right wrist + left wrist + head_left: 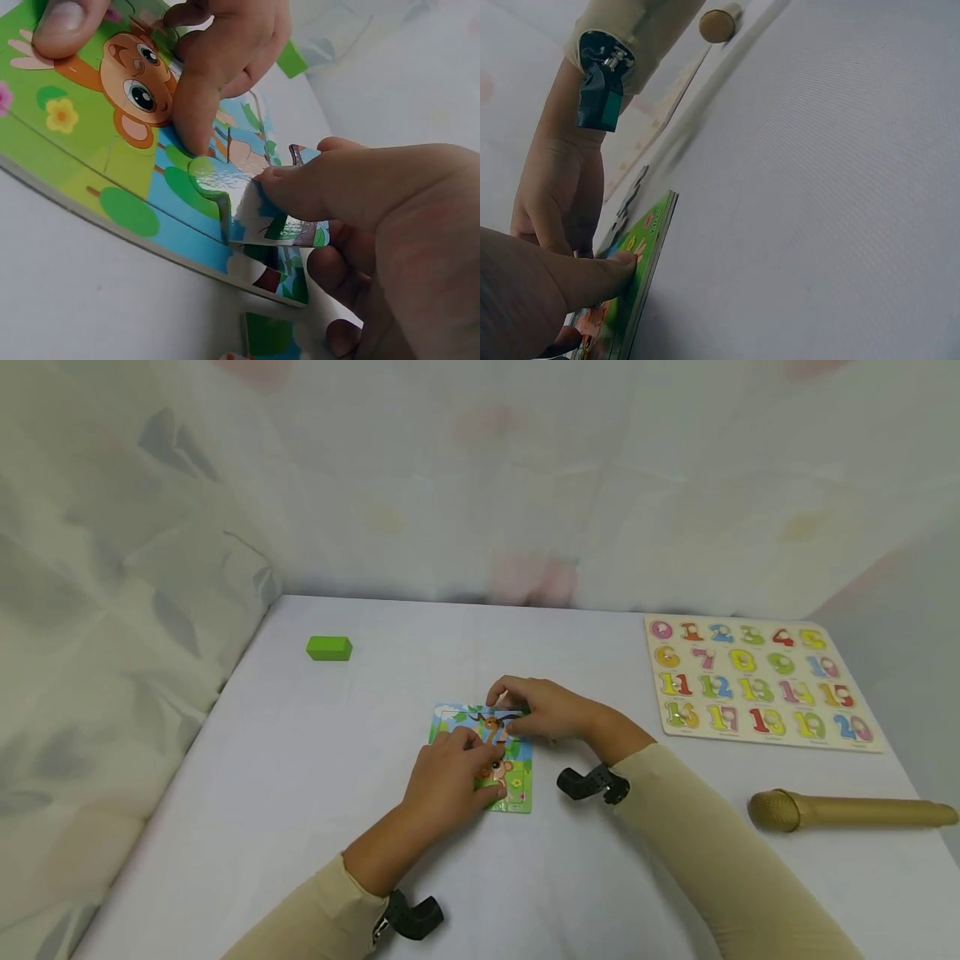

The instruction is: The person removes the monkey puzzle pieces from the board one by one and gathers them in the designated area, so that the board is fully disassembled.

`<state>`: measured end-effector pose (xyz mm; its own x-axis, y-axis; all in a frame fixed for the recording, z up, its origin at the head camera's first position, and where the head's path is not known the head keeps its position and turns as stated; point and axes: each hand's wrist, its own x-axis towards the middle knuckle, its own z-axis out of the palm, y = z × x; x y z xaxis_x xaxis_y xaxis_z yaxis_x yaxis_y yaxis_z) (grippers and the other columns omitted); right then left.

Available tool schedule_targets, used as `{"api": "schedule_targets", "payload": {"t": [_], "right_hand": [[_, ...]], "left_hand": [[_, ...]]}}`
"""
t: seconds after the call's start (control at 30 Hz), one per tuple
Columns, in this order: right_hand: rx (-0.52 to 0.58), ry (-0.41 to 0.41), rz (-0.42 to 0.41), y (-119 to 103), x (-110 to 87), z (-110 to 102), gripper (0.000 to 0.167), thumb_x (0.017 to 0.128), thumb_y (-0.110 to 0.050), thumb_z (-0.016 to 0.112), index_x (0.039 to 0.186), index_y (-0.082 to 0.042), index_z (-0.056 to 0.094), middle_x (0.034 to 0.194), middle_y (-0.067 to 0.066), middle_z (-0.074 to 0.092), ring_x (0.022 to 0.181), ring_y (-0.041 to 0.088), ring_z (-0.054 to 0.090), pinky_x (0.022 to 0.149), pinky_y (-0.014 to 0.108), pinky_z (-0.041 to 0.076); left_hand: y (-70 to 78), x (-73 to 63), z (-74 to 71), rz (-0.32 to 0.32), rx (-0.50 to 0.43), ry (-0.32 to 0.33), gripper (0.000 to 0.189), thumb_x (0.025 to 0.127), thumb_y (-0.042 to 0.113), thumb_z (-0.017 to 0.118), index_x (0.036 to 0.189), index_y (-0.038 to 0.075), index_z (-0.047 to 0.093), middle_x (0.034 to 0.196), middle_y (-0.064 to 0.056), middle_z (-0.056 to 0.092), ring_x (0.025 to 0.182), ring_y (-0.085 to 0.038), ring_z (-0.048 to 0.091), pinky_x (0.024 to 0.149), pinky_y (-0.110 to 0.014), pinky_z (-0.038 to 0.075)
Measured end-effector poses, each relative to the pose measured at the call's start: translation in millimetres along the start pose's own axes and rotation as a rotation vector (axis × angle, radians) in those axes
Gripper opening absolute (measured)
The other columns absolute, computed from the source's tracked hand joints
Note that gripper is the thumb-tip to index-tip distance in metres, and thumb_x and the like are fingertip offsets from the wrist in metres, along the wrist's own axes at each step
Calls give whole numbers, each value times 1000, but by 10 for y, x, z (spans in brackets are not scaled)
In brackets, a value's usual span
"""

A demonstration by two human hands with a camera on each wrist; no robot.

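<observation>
A small jigsaw puzzle board [517,804] with a cartoon monkey on a green and blue ground lies mid-table. My left hand [448,777] rests over its left side; in the right wrist view the left thumb [64,26] and a fingertip press on the picture. At the board's upper right corner, my right hand [551,708] pinches a puzzle piece [251,206] between thumb and fingers. That piece tilts up from the board, one edge raised, overlapping the pieces beside it. Another loose piece [270,336] lies on the table just past the board's edge, partly under the right hand.
A wooden number board [765,681] lies at the back right, with a gold microphone [855,811] in front of it. Towards the back left stands a green block [329,648]. Patterned cloth [480,485] hangs along the table's back and left sides.
</observation>
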<state>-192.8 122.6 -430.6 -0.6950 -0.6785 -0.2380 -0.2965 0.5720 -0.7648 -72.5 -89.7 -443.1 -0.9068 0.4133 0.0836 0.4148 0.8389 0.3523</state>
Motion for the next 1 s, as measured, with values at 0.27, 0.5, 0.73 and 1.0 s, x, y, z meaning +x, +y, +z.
{"api": "schedule_targets", "payload": {"t": [0.27,0.5,0.73,1.0], "right_hand": [[33,-26,-11,-37,9,-75,26,101,-12,74,125,-21,70,107,-3,71,95,19,61,85,39,50],[102,-46,20,-31,-97,-250,22,103,-12,71,125,-17,70,98,4,69,87,25,59,80,39,48],[88,-42,113,94,-349,-447,19,104,-17,71,123,-16,71,95,5,70,84,28,60,77,40,50],[57,-30,201,279,-669,-658,16,102,-16,72,119,-15,71,93,7,68,84,27,58,75,39,46]], "left_hand": [[19,1,-28,14,25,12,51,84,40,93,129,21,79,110,-6,62,95,-27,57,70,-42,46],[6,-8,-7,21,21,16,51,83,41,93,128,22,79,108,-4,61,93,-26,56,70,-42,45],[25,-1,27,1,25,-23,53,85,43,92,132,24,77,111,-4,61,96,-27,56,73,-43,46],[34,-16,20,-21,37,-43,55,86,44,90,135,24,75,114,-4,60,100,-27,55,75,-43,46]]}}
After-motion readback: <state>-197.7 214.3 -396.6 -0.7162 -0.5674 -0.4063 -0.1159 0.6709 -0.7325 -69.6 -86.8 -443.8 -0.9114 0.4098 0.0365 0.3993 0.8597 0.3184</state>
